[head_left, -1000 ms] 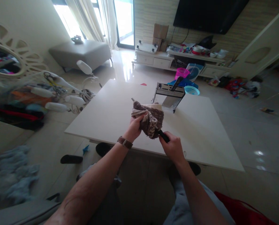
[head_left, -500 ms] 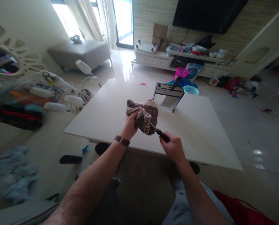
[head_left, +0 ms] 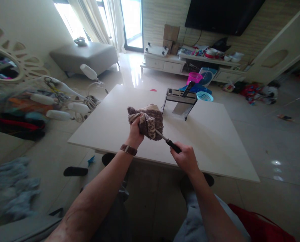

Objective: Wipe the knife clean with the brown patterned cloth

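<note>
A knife (head_left: 168,142) with a black handle was held above the near part of the white table (head_left: 215,141), its blade running up and to the left into a bunched brown-and-cream cloth (head_left: 147,121). Only a short stretch of bare blade showed between the handle and the cloth; the tip was hidden inside the folds. The right hand (head_left: 184,158) was wrapped in a fist around the handle, with the black end sticking out past the thumb. The left hand (head_left: 135,131), a brown-strapped watch (head_left: 128,149) at its wrist, gripped the cloth from below with the fingers curled tight, pressing the fabric around the blade.

Beyond the cloth, farther across the table, stood a dark metal knife rack (head_left: 181,99) with another handle leaning out of its top. Past the table's far edge a pale blue basket (head_left: 205,96) and a pink basket (head_left: 194,78) sat on the shiny floor, and behind them ran a low white TV cabinet (head_left: 165,64) under a wall-mounted television (head_left: 220,15). To the left of the table lay a white chandelier (head_left: 71,101), and a grey ottoman (head_left: 86,57) stood farther off near the curtained window.
</note>
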Action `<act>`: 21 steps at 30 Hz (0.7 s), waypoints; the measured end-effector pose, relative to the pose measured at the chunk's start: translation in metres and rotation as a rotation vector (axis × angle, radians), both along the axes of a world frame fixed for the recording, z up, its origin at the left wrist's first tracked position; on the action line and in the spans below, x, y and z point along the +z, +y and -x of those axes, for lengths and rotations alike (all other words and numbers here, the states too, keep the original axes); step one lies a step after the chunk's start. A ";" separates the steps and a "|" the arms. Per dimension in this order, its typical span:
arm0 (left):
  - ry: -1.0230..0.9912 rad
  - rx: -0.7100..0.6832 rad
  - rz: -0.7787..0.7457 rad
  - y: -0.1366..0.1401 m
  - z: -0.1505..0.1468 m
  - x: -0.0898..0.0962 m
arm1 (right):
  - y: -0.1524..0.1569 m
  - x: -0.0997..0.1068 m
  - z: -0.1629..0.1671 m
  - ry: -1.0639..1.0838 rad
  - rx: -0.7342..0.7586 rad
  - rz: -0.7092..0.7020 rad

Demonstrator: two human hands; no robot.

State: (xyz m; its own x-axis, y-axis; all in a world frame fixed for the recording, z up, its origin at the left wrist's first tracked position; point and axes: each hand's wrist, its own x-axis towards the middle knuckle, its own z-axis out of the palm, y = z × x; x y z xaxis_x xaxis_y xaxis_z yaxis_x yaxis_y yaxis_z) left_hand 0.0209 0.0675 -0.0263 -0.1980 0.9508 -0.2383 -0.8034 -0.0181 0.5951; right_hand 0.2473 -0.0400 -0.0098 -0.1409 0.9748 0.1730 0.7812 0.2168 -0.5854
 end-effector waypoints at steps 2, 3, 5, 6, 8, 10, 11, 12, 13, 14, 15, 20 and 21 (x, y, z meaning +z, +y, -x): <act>-0.011 -0.015 0.005 -0.001 0.000 0.002 | 0.000 0.000 0.000 -0.007 0.001 0.004; -0.017 -0.021 0.008 -0.001 -0.001 0.003 | 0.000 0.000 0.000 -0.011 0.001 0.005; -0.024 -0.028 0.011 -0.002 -0.002 0.004 | 0.000 -0.001 0.000 -0.015 -0.003 -0.001; -0.025 -0.029 0.012 -0.002 -0.002 0.005 | 0.000 -0.002 0.000 -0.016 -0.005 -0.007; -0.026 -0.025 0.009 -0.003 -0.003 0.007 | 0.000 -0.003 -0.001 -0.018 -0.006 -0.022; -0.026 -0.018 0.006 -0.003 -0.003 0.007 | 0.000 -0.004 -0.001 -0.017 -0.003 -0.030; -0.024 -0.012 0.008 -0.003 -0.003 0.008 | 0.001 -0.005 -0.001 -0.016 -0.003 -0.031; -0.020 -0.008 0.011 -0.003 -0.003 0.008 | 0.001 -0.005 0.000 -0.013 -0.006 -0.029; -0.013 -0.006 0.017 -0.003 -0.003 0.009 | 0.002 -0.005 0.001 -0.005 -0.014 -0.022; -0.004 -0.008 0.027 -0.003 -0.004 0.010 | 0.002 -0.005 0.002 0.006 -0.026 -0.011; 0.004 -0.009 0.037 -0.002 -0.004 0.012 | 0.002 -0.005 0.003 0.019 -0.042 0.004; 0.040 0.074 0.064 -0.008 -0.013 0.029 | 0.000 0.000 0.016 0.001 -0.059 0.052; 0.062 0.056 0.049 -0.009 -0.016 0.032 | 0.000 0.001 0.019 -0.022 -0.037 0.043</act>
